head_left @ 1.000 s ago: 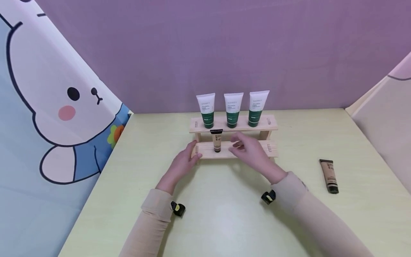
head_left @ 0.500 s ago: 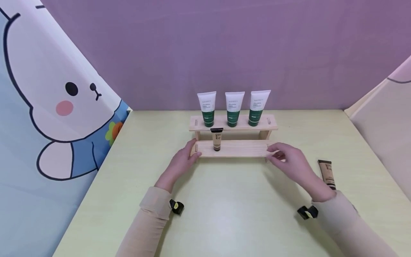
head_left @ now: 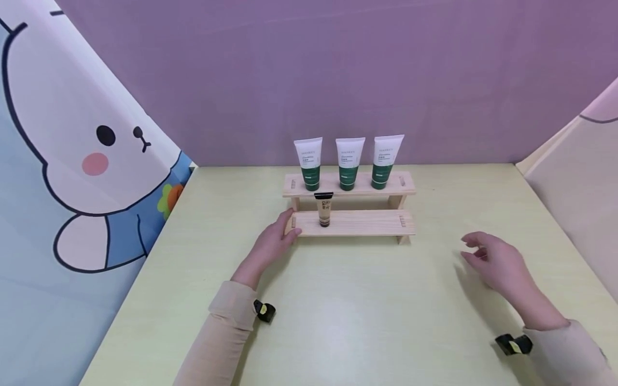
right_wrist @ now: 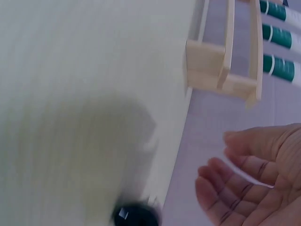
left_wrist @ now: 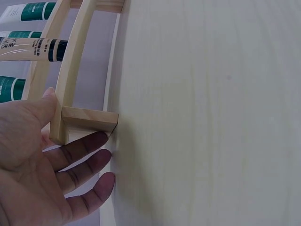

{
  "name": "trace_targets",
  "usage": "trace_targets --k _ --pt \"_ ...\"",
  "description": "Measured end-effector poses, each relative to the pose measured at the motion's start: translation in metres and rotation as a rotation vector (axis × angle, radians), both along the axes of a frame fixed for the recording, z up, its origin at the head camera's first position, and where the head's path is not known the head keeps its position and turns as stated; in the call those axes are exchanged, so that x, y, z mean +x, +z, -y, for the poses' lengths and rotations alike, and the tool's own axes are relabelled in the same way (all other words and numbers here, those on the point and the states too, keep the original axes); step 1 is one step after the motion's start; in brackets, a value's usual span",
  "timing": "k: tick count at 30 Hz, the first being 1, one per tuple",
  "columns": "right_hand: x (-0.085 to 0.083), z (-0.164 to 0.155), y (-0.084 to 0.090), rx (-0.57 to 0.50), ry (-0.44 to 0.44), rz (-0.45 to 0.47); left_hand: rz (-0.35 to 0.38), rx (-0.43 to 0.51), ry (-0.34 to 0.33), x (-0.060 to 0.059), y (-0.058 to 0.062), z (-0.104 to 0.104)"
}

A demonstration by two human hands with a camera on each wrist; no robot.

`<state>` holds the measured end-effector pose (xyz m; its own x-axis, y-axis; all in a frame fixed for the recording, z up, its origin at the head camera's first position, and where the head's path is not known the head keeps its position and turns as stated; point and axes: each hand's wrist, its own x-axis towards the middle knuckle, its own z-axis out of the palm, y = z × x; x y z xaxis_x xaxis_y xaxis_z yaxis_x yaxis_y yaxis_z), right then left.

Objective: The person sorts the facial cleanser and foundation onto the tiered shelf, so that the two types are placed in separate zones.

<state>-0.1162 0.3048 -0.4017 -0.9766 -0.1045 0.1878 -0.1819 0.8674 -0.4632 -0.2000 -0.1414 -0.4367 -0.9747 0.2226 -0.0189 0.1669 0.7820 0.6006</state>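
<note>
Wooden rack steadied by left hand; right hand hovers.

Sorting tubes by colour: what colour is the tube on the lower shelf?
Beige tube with a black cap, clearest in the head view.

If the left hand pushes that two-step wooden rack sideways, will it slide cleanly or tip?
Probably slides: the wooden rack stands on low legs, wide on the smooth table. It looks light, thin slats. The tall green tubes standing on top may wobble or topple. The left hand touches its end.
</note>
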Motion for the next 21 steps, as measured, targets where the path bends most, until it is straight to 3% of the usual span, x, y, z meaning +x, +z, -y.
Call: trace_targets --k 11,21 --pt "0.012 -0.038 -0.008 0.132 -0.160 0.081 0.004 0.006 0.005 0.000 0.001 0.000" --pt "0.009 -0.049 -0.015 0.082 -0.148 0.339 0.018 0.007 0.009 0.000 0.000 0.000"
